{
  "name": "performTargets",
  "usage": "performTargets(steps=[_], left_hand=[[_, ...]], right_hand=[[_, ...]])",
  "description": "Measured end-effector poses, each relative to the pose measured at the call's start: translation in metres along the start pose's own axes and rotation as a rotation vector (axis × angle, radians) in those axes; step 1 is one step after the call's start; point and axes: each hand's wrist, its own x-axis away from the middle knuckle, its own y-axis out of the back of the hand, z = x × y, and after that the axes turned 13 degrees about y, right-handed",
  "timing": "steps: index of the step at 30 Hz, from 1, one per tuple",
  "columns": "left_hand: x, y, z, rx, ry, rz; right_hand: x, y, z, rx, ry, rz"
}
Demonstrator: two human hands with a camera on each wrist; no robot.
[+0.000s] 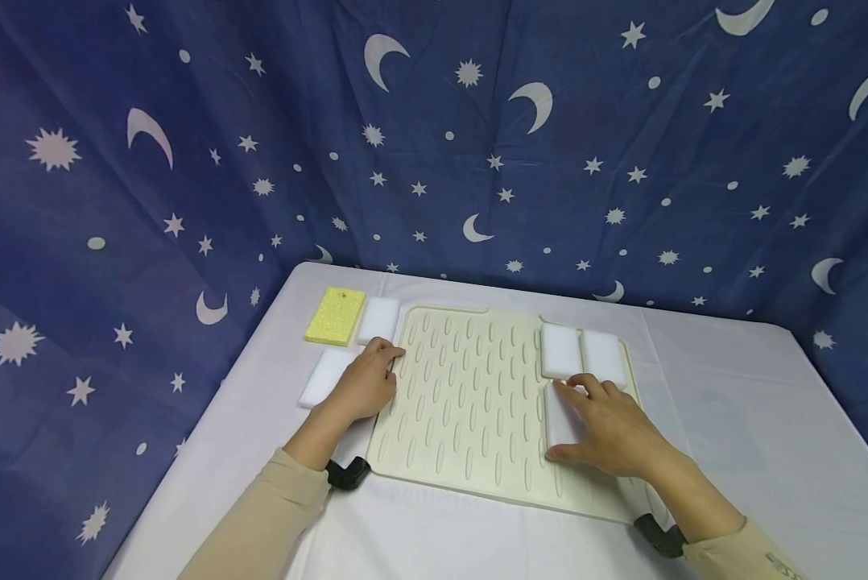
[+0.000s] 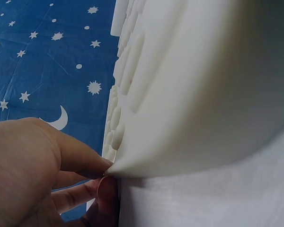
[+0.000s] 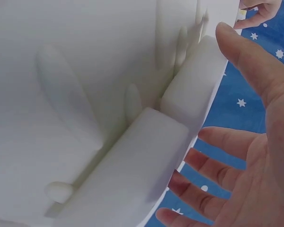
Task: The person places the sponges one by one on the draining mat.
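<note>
On the white cloth [image 1: 717,435] of the table, a cream mat [image 1: 470,395] with raised oval ridges is laid flat; clock directions are taken from its middle, head view, far edge at 12. At 9 to 10 o'clock, the left edge of the mat is held by the left hand [image 1: 365,383], narrow, pinched between thumb and fingers as confirmed in the left wrist view. At 3 o'clock, a white sponge [image 1: 560,420] rests on the mat, partly covered by the right hand [image 1: 608,427]. That hand is spread wide, its thumb set at the 6 o'clock end of the sponge and its forefinger at the 12 o'clock end; how firmly the sponge is pressed cannot be told. Near 2 o'clock, two further white sponges, an inner one [image 1: 560,351] and an outer one [image 1: 604,358], are placed side by side on the mat. Beyond the left edge, a yellow sponge [image 1: 335,316] is seen on the cloth at 10 o'clock, with one white sponge [image 1: 379,319] just beside it on the mat side and another [image 1: 325,377] at 9 to 10 o'clock, partly hidden by the left hand. Toward 12 o'clock, a blue curtain [image 1: 434,161] is hung, printed with moons and stars.
</note>
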Motion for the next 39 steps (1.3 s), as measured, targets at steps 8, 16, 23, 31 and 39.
performTargets(steps=[8,16,23,31,39], left_hand=[[-0.002,-0.001,0.002,-0.006,-0.004,-0.005],[-0.002,-0.001,0.002,0.003,-0.002,0.0],[-0.003,-0.001,0.002,0.004,0.001,-0.004],[-0.003,-0.002,0.002,0.002,0.011,0.0],[-0.003,-0.002,0.002,-0.003,0.007,-0.004]], right_hand=[[-0.001,0.002,-0.001,0.006,0.01,0.006],[0.0,0.009,-0.002,-0.01,0.004,-0.01],[0.002,0.016,-0.004,-0.032,-0.008,-0.026],[0.01,0.019,-0.019,-0.115,-0.028,-0.072],[0.017,0.024,-0.027,-0.184,-0.042,-0.122]])
